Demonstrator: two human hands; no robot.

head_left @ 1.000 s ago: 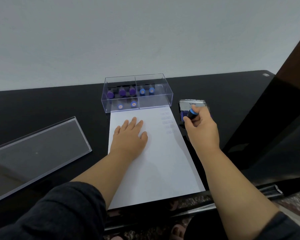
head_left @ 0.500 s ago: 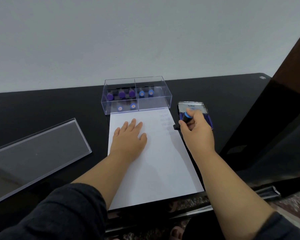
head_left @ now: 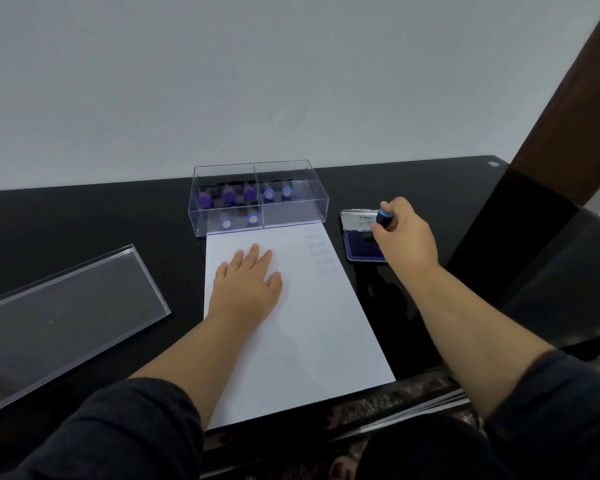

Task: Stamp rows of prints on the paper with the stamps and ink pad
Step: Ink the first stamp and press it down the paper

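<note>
The thin white paper (head_left: 302, 327) lies flat on the glossy black table (head_left: 84, 216); light and prone to slide, it wants pinning. The left hand (head_left: 246, 289) presses it, fingers straight. Beyond, the right hand (head_left: 404, 237) pinches a small, stiff stamp (head_left: 383, 217) by its barrel over the ink pad (head_left: 361, 242). Farthest, more stamps sit in a clear, hard box (head_left: 257, 199).

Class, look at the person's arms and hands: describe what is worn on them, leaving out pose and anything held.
Both arms wear dark sleeves pushed up, leaving the forearms bare. The left hand and right hand are bare: no gloves, rings, watch or bracelets show.
</note>
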